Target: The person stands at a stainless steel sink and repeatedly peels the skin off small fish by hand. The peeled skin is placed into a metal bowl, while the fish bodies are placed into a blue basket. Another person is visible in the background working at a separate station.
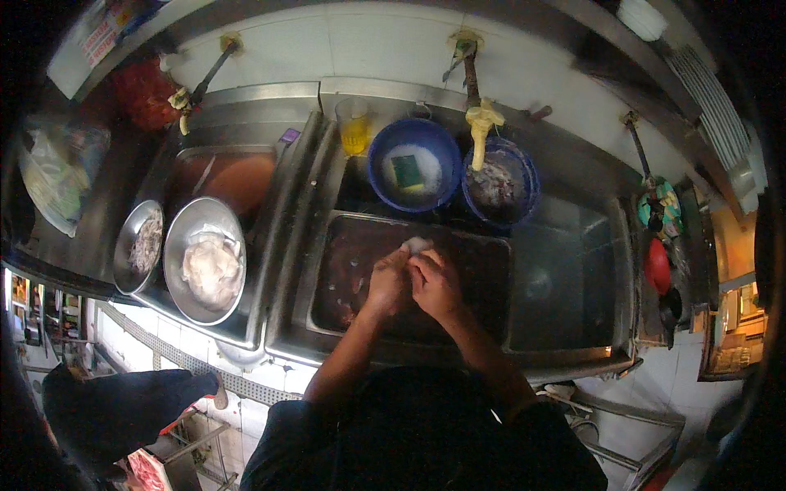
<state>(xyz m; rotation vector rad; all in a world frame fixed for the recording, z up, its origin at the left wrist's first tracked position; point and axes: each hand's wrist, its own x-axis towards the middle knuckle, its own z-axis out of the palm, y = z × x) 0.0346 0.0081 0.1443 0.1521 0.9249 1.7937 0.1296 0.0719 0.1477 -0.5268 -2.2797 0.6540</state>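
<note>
Both of my hands meet over the dark, reddish-brown sink basin (473, 288). A small, whitish, wet-looking piece (419, 245) sticks out beyond my fingertips; what it is cannot be made out. My left hand (388, 279) pinches it from the left. Bent around its near side are the fingers of my right hand (437, 285). Just past my hands stands a blue bowl (377, 184) with white suds and a green-and-yellow scouring sponge (406, 173). Right of that, a second blue container (534, 187) holds greyish, slimy-looking scraps.
A steel bowl (174, 294) of pale, soft pieces and a smaller steel bowl (123, 270) of greyish scraps stand left. A tap with a yellowish wrapping (482, 126) hangs over the second container. A glass of yellow liquid (354, 132) stands behind. Another person's dark sleeve (123, 405) shows lower left.
</note>
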